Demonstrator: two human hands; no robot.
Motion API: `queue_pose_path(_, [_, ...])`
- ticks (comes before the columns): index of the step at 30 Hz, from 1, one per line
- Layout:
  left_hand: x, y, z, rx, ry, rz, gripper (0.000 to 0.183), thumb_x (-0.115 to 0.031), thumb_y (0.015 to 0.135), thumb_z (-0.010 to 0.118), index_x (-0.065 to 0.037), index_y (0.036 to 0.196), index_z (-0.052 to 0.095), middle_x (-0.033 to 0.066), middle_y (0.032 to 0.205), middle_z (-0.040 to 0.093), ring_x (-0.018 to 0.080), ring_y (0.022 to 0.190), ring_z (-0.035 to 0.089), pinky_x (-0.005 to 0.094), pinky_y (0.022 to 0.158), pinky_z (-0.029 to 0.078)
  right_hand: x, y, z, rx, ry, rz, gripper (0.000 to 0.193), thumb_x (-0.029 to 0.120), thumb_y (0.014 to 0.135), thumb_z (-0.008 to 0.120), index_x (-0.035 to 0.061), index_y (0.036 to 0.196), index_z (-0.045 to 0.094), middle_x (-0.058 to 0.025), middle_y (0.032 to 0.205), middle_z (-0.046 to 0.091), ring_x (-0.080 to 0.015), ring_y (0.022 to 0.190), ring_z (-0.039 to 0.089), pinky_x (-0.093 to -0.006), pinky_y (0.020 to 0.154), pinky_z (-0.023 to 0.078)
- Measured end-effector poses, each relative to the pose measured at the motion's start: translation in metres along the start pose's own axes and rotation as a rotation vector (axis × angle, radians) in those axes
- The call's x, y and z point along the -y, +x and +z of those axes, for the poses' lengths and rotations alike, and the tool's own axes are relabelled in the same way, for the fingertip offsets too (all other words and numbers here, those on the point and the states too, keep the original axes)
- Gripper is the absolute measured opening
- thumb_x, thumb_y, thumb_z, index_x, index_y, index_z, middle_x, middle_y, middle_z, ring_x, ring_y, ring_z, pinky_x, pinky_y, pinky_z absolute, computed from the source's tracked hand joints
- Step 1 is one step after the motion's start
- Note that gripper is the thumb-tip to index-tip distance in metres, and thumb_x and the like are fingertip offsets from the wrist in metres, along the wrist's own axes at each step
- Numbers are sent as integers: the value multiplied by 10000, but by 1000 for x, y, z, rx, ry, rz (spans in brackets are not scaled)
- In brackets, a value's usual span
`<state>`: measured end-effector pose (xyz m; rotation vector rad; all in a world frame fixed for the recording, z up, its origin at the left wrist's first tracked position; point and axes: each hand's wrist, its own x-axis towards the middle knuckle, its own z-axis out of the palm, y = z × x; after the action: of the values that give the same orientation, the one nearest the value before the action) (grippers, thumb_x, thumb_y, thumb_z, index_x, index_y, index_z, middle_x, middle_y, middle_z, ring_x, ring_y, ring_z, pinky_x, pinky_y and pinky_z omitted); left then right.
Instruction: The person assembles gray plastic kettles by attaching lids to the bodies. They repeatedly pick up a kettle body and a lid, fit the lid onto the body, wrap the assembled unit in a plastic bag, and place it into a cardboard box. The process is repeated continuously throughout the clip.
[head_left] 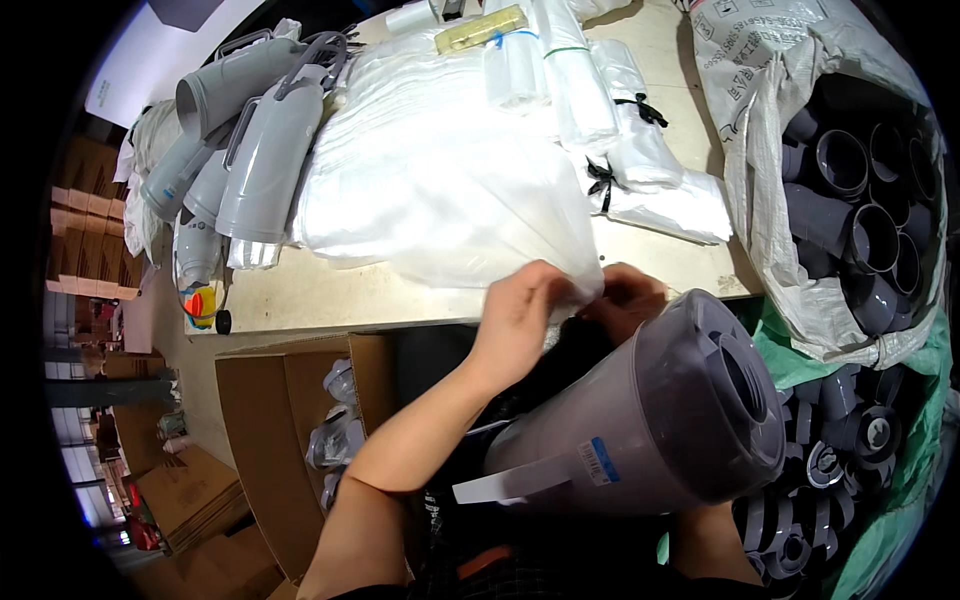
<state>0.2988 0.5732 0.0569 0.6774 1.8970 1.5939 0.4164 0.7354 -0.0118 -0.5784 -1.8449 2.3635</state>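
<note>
My left hand (520, 315) pinches the near corner of a clear plastic bag (440, 180) from the white stack on the table. My right hand (628, 298) is just behind it at the same bag corner, its fingers curled and partly hidden by a large grey plastic pipe fitting (660, 410). That fitting lies across my lap, tucked against my right forearm, with its open round socket facing up right and a small blue-and-white sticker on its side.
Several bagged grey fittings (255, 150) lie at the table's left. Tied bundles of clear bags (620, 140) sit at the back. A woven sack (850, 200) full of dark grey pipe couplings stands right. An open cardboard box (300, 420) with bagged parts sits below left.
</note>
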Motion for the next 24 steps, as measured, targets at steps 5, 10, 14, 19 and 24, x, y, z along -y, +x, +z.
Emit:
queue_pose_path(5, [-33,-29,11,162,254,107,209,-115,1026,522,24,927,644,165,903,735,224,824,701,330,819,540,20,-34,-1,-242,73,-104,223,45,862,738,-13,1035,611,-113,984,662,-192,902,602,-323,790,504])
queue_pose_path(10, [-60,-38,-8,270,-666,-129,317,-282,1048,548,-43,840,527,13,606,497,134,575,533,288,535,446,34,-41,-45,-878,-59,-423,100,3,894,680,-14,900,582,-94,797,632,-145,643,536,-270,592,466])
queue_pose_path(14, [-78,-14,1,408,-206,175,175,-147,948,706,-27,875,602,-15,721,550,47,593,462,215,524,371,27,-91,-152,-525,1485,-461,202,112,1024,581,40,876,466,-15,763,488,-63,618,433,-188,529,388])
queue_pose_path(19, [-74,8,23,321,-744,-36,207,-238,1025,623,-32,1026,603,-23,733,550,54,569,464,205,517,386,51,-105,-74,-755,431,-433,242,216,1043,559,33,1203,565,-134,1091,681,-169,943,670,-278,769,574])
queue_pose_path(24, [-63,6,4,643,-1098,1,176,-219,1057,550,-47,1024,538,-38,680,422,52,545,403,206,486,371,25,-66,-58,26,904,-125,518,364,1074,447,28,1466,407,-224,1416,548,-324,1269,573,-453,1088,461])
